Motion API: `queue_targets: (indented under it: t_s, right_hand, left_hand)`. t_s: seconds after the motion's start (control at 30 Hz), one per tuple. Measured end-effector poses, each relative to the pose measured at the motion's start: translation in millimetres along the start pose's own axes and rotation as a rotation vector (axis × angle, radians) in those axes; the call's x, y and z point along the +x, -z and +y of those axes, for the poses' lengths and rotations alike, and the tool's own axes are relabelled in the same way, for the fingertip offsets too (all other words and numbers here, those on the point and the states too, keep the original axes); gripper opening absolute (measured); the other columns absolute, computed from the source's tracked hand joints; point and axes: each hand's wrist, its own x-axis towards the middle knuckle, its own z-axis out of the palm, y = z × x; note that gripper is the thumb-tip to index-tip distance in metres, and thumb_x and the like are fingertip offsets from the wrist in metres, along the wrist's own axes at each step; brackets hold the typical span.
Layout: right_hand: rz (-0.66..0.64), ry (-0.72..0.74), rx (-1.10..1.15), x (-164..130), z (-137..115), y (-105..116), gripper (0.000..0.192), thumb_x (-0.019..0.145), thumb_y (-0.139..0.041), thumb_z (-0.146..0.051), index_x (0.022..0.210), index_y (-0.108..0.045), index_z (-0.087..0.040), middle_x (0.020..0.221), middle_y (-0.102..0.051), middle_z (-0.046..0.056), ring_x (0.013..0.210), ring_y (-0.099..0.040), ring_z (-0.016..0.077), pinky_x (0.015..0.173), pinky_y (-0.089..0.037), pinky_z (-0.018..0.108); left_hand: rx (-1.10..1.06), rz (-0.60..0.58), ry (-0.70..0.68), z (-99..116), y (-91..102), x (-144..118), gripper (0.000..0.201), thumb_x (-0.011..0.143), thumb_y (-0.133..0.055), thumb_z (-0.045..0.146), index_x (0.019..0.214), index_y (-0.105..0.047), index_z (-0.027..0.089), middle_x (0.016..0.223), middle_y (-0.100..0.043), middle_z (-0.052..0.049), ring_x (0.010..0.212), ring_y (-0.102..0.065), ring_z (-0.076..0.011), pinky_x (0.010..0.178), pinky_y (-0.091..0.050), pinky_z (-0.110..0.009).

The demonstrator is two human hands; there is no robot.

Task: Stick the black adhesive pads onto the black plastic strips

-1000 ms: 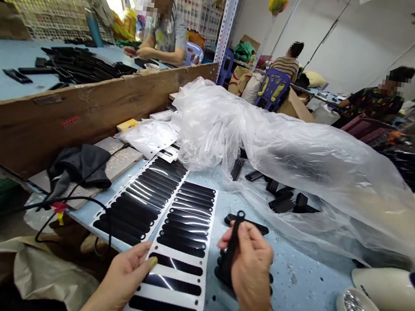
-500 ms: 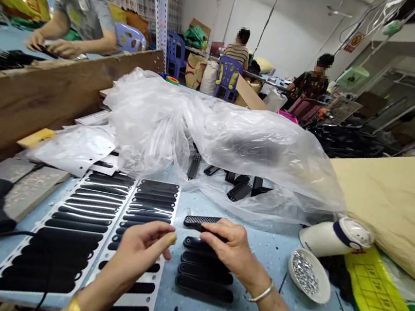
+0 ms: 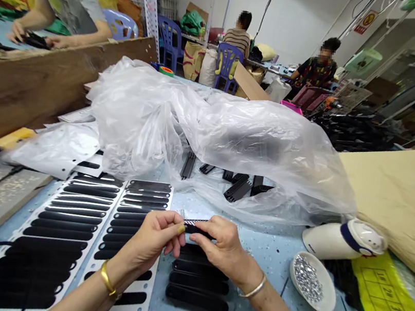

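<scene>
My right hand [image 3: 220, 243] pinches the right end of a black perforated plastic strip [image 3: 201, 223]. At the strip's left end, my left hand [image 3: 160, 231] is closed, thumb and fingers on it. Just below the hands, several smooth black strips [image 3: 199, 283] lie in a row, the top ones partly hidden by my right hand. Left of them are two white backing sheets [image 3: 155, 267] bearing rows of black rounded stickers [image 3: 44, 243]. My left forearm covers part of the nearer sheet.
A white bowl [image 3: 329, 301] of small shiny metal pieces [image 3: 306, 277] and a white bottle [image 3: 329, 241] stand at right. Clear plastic sheeting [image 3: 231, 128] lies behind more black perforated pieces [image 3: 239, 187]. A wooden board [image 3: 48, 69] edges the left; a co-worker [image 3: 66, 4] handles black items beyond it.
My left hand has moved right and closed on the left end of the perforated strip. My right hand still holds its right end. The camera view has shifted slightly.
</scene>
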Motion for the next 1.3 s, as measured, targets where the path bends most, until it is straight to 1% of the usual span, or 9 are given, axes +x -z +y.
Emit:
queue_targets:
  t_s: [0.13, 0.27, 0.33, 0.43, 0.5, 0.6, 0.77, 0.97, 1.3]
  right_hand:
    - [0.060, 0.021, -0.036, -6.0, 11.0, -0.4, 0.017, 0.090, -0.064, -0.029, 0.098, -0.074, -0.018, 0.078, -0.070, 0.006, 0.071, -0.063, 0.0186, 0.066, -0.052, 0.031]
    - [0.078, 0.019, -0.084, -15.0, 20.1, -1.6, 0.016, 0.091, -0.060, -0.022, 0.096, -0.074, -0.019, 0.078, -0.070, 0.006, 0.069, -0.063, 0.0184, 0.064, -0.052, 0.031]
    - [0.074, 0.023, -0.092, -15.4, 21.5, 0.0, 0.016, 0.092, -0.058, -0.021, 0.097, -0.074, -0.019, 0.078, -0.069, 0.006, 0.070, -0.063, 0.0183, 0.064, -0.052, 0.031]
    - [0.101, 0.037, -0.121, -10.2, 25.7, 8.2, 0.016, 0.093, -0.057, -0.021, 0.096, -0.073, -0.017, 0.076, -0.069, 0.007, 0.069, -0.063, 0.0192, 0.064, -0.052, 0.033]
    - [0.143, 0.021, -0.124, -4.9, 31.7, 15.3, 0.016, 0.093, -0.058, -0.023, 0.093, -0.073, -0.018, 0.074, -0.069, 0.006, 0.068, -0.064, 0.0194, 0.063, -0.052, 0.033]
    - [0.146, -0.027, -0.091, 1.8, 43.0, 20.5, 0.016, 0.091, -0.060, -0.026, 0.091, -0.074, -0.020, 0.073, -0.070, 0.005, 0.066, -0.065, 0.0188, 0.062, -0.054, 0.031]
    - [0.034, 0.025, -0.068, -0.9, 53.7, 7.0, 0.015, 0.091, -0.059, -0.022, 0.093, -0.074, -0.020, 0.085, -0.075, 0.007, 0.077, -0.070, 0.0207, 0.072, -0.057, 0.033]
    - [-0.087, 0.038, -0.150, -19.9, 51.5, 4.0, 0.016, 0.093, -0.057, -0.021, 0.098, -0.072, -0.019, 0.087, -0.074, 0.007, 0.078, -0.069, 0.0216, 0.072, -0.056, 0.035]
    - [-0.126, 0.065, -0.268, -19.2, 47.3, 0.3, 0.017, 0.095, -0.053, -0.020, 0.096, -0.070, -0.018, 0.087, -0.072, 0.008, 0.079, -0.066, 0.0223, 0.071, -0.050, 0.035]
  left_hand:
    - [-0.056, 0.026, 0.028, -0.8, 7.9, 0.3, 0.028, 0.072, -0.077, 0.033, 0.065, -0.060, 0.012, 0.055, -0.067, -0.003, 0.038, -0.057, -0.0085, 0.035, -0.031, -0.014]
    - [-0.042, 0.027, 0.050, -4.7, 14.6, 0.4, 0.030, 0.071, -0.077, 0.036, 0.065, -0.062, 0.012, 0.057, -0.068, -0.004, 0.039, -0.057, -0.0092, 0.036, -0.034, -0.015]
    - [0.052, 0.098, 0.032, -8.9, 16.9, 1.0, 0.030, 0.070, -0.077, 0.039, 0.068, -0.065, 0.011, 0.055, -0.067, -0.004, 0.038, -0.057, -0.0102, 0.033, -0.031, -0.016]
    - [0.231, 0.264, -0.043, -17.5, 22.1, 2.6, 0.033, 0.068, -0.077, 0.039, 0.084, -0.072, 0.011, 0.056, -0.066, -0.001, 0.038, -0.056, -0.0114, 0.032, -0.031, -0.017]
    - [0.291, 0.337, -0.114, -23.1, 26.4, 4.3, 0.035, 0.066, -0.077, 0.036, 0.092, -0.073, 0.013, 0.056, -0.067, 0.000, 0.042, -0.059, -0.0131, 0.037, -0.037, -0.019]
    - [0.358, 0.390, -0.200, -28.9, 30.0, 8.0, 0.031, 0.063, -0.077, 0.028, 0.090, -0.074, 0.016, 0.059, -0.068, 0.001, 0.051, -0.062, -0.0155, 0.049, -0.047, -0.023]
    - [0.436, 0.327, -0.189, -34.0, 23.6, 15.4, 0.021, 0.063, -0.073, 0.021, 0.083, -0.075, 0.017, 0.049, -0.061, 0.004, 0.046, -0.054, -0.0136, 0.049, -0.042, -0.023]
    - [0.381, 0.273, -0.166, -40.9, 20.8, 19.2, 0.017, 0.066, -0.072, 0.021, 0.081, -0.074, 0.016, 0.053, -0.062, 0.002, 0.050, -0.055, -0.0140, 0.051, -0.043, -0.023]
    - [0.303, 0.256, -0.114, -38.1, 21.5, 17.8, 0.015, 0.065, -0.073, 0.021, 0.079, -0.074, 0.016, 0.054, -0.061, 0.002, 0.050, -0.054, -0.0128, 0.051, -0.044, -0.023]
